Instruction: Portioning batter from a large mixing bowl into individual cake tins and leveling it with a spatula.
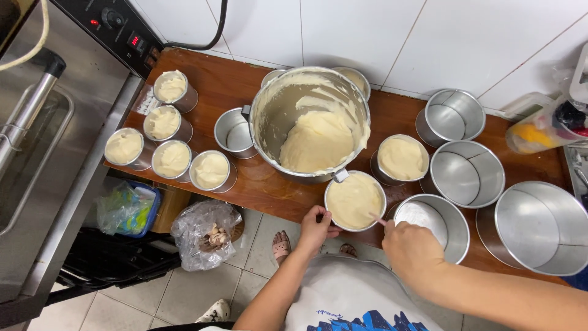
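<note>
Head view, left to right. The oven (43, 141) stands at the far left, beside the wooden worktop (269, 190). Five small round tins of pale batter (168, 132) sit grouped nearest the oven, apparently filled and set aside; one empty small tin (234, 133) stands just beside the large steel mixing bowl (309, 122), which holds a mound of batter (317, 142) with smears up its wall. Under the worktop edge lies a clear plastic bag (205, 233) on the floor. My left hand (315, 227) grips the near rim of the filled cake tin (354, 200) at the worktop's front edge, probably to steady it. My right hand (411, 248) is closed around a thin stick (376, 219), its tip in the batter of that tin. Another filled tin (402, 158) sits behind it. To the right, four empty tins (468, 171) increase in size, the largest (539, 227) at the far right, likely arranged within reach of the bowl.
</note>
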